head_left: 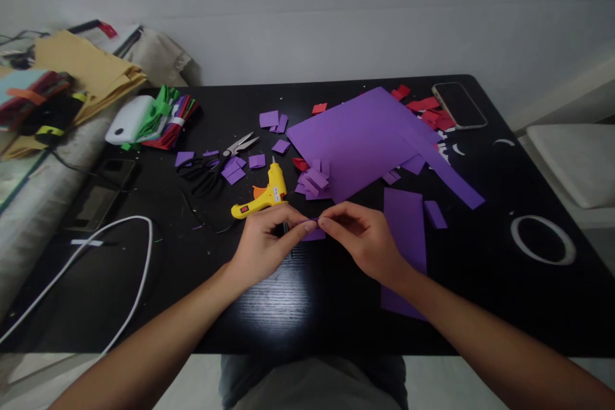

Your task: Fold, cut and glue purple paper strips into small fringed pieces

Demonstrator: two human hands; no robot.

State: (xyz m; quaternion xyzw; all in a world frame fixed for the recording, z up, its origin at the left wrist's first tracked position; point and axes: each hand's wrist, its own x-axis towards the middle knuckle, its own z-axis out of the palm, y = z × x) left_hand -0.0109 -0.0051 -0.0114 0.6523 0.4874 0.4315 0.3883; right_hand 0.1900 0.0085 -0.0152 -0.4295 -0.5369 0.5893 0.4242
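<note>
Both hands meet over the middle of the black table, pinching a small purple foam or paper piece (314, 234) from either side. My left hand (269, 237) has thumb and forefinger closed on its left edge. My right hand (360, 237) grips its right edge with the fingertips. Just beyond my left hand lies a yellow glue gun (273, 189) with an orange trigger. A small heap of folded purple pieces (314, 179) sits ahead of the hands. Right of my right hand is a purple strip sheet (406, 230), partly covered by my forearm.
A large purple sheet (360, 134) lies at the back, with red scraps (435, 118) and a phone (459, 104) to its right. Black-handled scissors (216, 163) rest at left. A white ring (542, 240) lies at right. A white cable (148, 250) loops at left on the black table (192, 314).
</note>
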